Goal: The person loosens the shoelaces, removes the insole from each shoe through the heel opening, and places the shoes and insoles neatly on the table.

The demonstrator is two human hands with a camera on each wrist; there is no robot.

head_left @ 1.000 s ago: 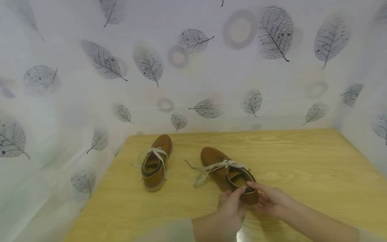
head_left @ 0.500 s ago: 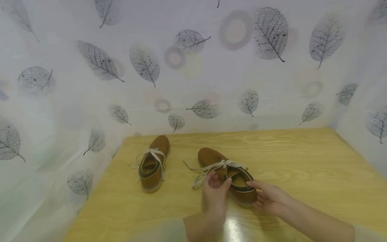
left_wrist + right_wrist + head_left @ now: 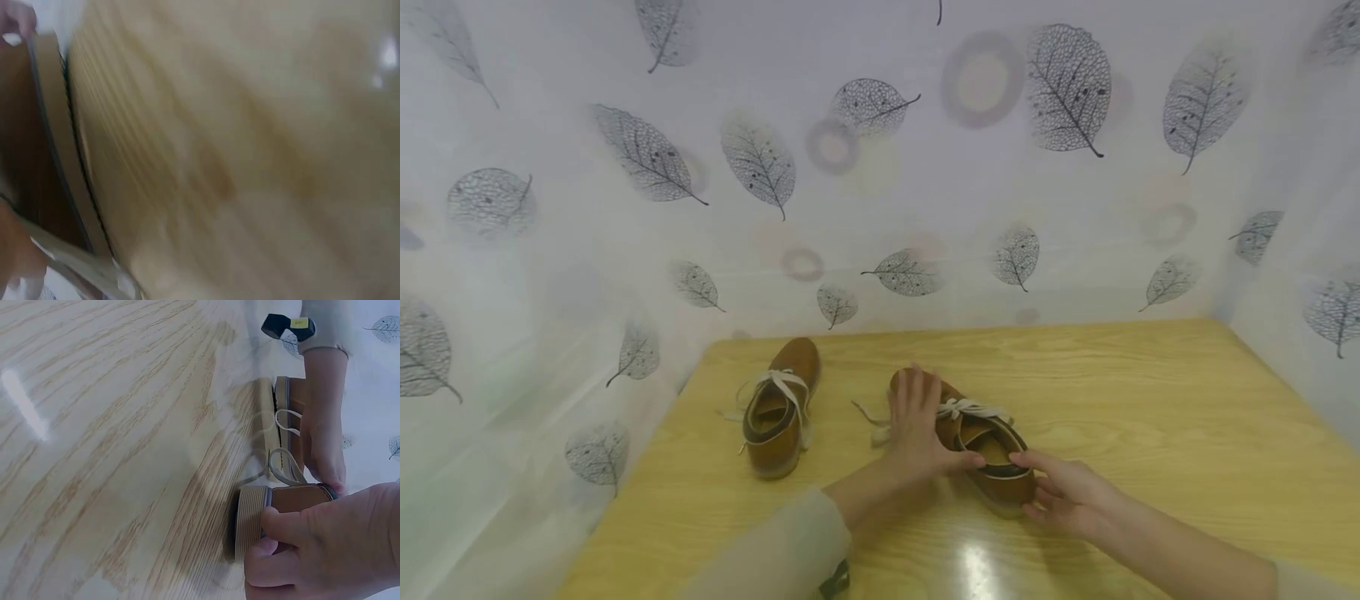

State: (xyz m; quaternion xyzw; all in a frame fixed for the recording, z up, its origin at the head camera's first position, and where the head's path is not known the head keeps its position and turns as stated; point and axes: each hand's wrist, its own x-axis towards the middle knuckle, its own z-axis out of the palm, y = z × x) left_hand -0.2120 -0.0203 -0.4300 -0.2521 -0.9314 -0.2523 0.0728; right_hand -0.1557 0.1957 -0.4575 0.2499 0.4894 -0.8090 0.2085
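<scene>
A brown lace-up shoe [image 3: 1011,487] with pale laces [image 3: 973,409] stands on the wooden table, toe pointing away to the left. My right hand [image 3: 1071,492] holds its heel, thumb at the collar rim and fingers low behind; in the right wrist view this hand [image 3: 319,544] reaches the striped sole edge. Across the shoe's toe and laces stretch the straight fingers of my left hand [image 3: 917,442], its thumb spread to the collar opening. The matching shoe [image 3: 775,454] stands apart on the left. Blurred in the left wrist view, the sole edge [image 3: 62,125] lies along the left.
The wood-grain table [image 3: 1150,400] extends to the right of the shoes and in front of them. Behind and at both sides hangs a pale sheet [image 3: 925,192] printed with leaves. A black device [image 3: 275,326] with a yellow label sits by my left sleeve.
My left hand has moved off the heel, forward along the shoe's near side, and its fingers have spread over the toe. The right hand has stayed at the heel.
</scene>
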